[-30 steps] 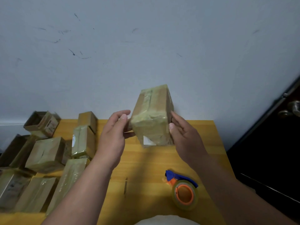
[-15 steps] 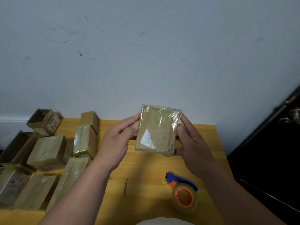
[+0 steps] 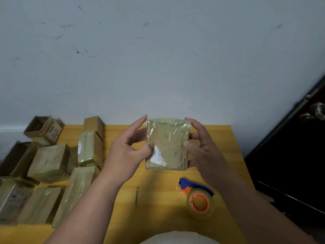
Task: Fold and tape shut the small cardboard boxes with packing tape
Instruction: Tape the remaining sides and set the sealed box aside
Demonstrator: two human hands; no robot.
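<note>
A small cardboard box [image 3: 171, 145] wrapped in shiny yellowish tape is held upright above the yellow table [image 3: 226, 148], its broad face toward me and a white label low on its left. My left hand [image 3: 126, 150] grips its left edge, thumb on the front and fingers behind. My right hand [image 3: 198, 143] grips the right edge the same way. A tape dispenser [image 3: 198, 198] with an orange core and blue handle lies on the table, below and right of the box.
Several taped cardboard boxes [image 3: 51, 161] crowd the table's left side, and one open box [image 3: 44, 129] sits at the far left corner. A grey wall stands behind. A dark door with a metal knob [image 3: 314, 111] is at the right.
The box was turned from a tilted, end-on pose to its broad face toward me and lowered a little. Both hands kept hold of its sides.
</note>
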